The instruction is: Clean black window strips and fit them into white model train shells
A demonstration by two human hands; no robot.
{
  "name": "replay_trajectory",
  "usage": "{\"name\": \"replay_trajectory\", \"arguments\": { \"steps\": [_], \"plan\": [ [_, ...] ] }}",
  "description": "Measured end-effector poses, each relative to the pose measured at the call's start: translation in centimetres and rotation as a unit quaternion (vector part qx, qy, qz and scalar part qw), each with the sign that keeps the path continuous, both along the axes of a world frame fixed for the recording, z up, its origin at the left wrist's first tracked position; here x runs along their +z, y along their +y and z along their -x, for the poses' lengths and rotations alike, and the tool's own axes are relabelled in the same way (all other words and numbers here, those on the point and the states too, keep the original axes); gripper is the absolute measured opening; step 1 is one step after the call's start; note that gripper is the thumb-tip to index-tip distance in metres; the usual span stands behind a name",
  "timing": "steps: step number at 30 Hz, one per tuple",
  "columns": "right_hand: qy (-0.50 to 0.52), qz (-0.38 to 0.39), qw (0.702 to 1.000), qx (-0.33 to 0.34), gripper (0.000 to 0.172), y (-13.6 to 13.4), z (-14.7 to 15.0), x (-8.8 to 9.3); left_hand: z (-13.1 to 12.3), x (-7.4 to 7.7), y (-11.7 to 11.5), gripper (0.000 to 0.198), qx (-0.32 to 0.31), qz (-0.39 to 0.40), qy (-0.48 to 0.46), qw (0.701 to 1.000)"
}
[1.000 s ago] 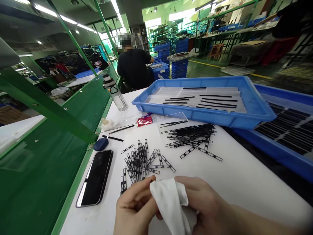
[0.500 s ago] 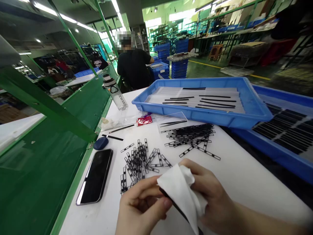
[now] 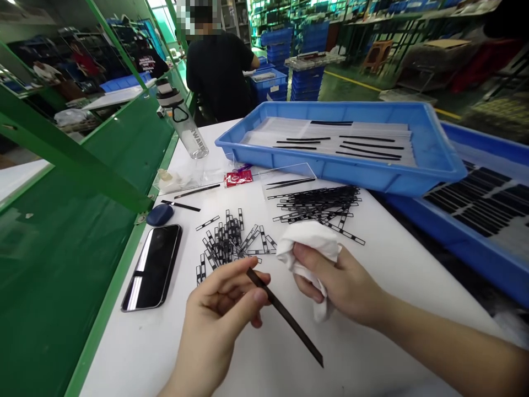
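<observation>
Black strip (image 3: 285,317), pinched by the left hand (image 3: 219,309), slants diagonally down rightward.

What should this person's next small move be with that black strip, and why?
Probably wiping the black strip with the white cloth in the right hand: the left hand pinches the strip near one end, leaving its length free, and the cloth is close beside it.
</observation>
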State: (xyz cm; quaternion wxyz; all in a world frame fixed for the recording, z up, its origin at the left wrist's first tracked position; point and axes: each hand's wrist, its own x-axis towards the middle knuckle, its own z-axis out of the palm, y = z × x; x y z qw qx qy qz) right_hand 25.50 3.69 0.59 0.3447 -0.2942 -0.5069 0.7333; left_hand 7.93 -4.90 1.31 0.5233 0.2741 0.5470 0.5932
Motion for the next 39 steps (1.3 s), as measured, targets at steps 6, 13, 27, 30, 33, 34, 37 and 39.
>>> {"name": "replay_trajectory", "arguments": {
  "steps": [6, 13, 27, 30, 33, 34, 37, 39],
  "plan": [
    [-0.021, 0.029, 0.999, 0.03, 0.038, 0.1, -0.5, 0.3, -1.2, 1.2, 0.1, 0.028, 0.057, 0.026, 0.013, 0.998],
    [-0.005, 0.024, 0.998, 0.066, 0.042, 0.4, -0.7, 0.1, -1.2, 1.4, 0.1, 0.026, 0.058, 0.022, 0.019, 0.998],
    [0.025, -0.013, 0.994, 0.102, 0.058, 0.4, -1.1, -0.6, 0.4, -0.1, 0.3, 0.021, -0.042, -0.014, 0.005, 0.999],
    [0.034, -0.003, 0.991, 0.126, 0.052, 0.5, -1.3, -0.8, 0.1, 0.3, 0.2, 0.02, -0.041, -0.011, 0.009, 0.999],
    [0.034, 0.001, 0.991, 0.13, 0.044, 0.6, -1.3, -0.8, -0.4, 0.8, 0.1, 0.018, -0.018, 0.003, 0.017, 1.0],
    [0.031, -0.01, 0.992, 0.123, 0.046, 0.7, -1.2, -0.8, -0.5, 1.0, 0.1, 0.017, -0.012, 0.006, 0.019, 1.0],
    [0.023, -0.044, 0.993, 0.104, 0.051, 0.7, -1.0, -0.9, -0.8, 1.2, 0.1, 0.017, -0.002, 0.007, 0.021, 1.0],
    [0.025, -0.044, 0.994, 0.097, 0.047, 0.6, -0.9, -1.0, -0.8, 1.2, 0.1, 0.017, 0.001, 0.006, 0.023, 1.0]
  ]
}}
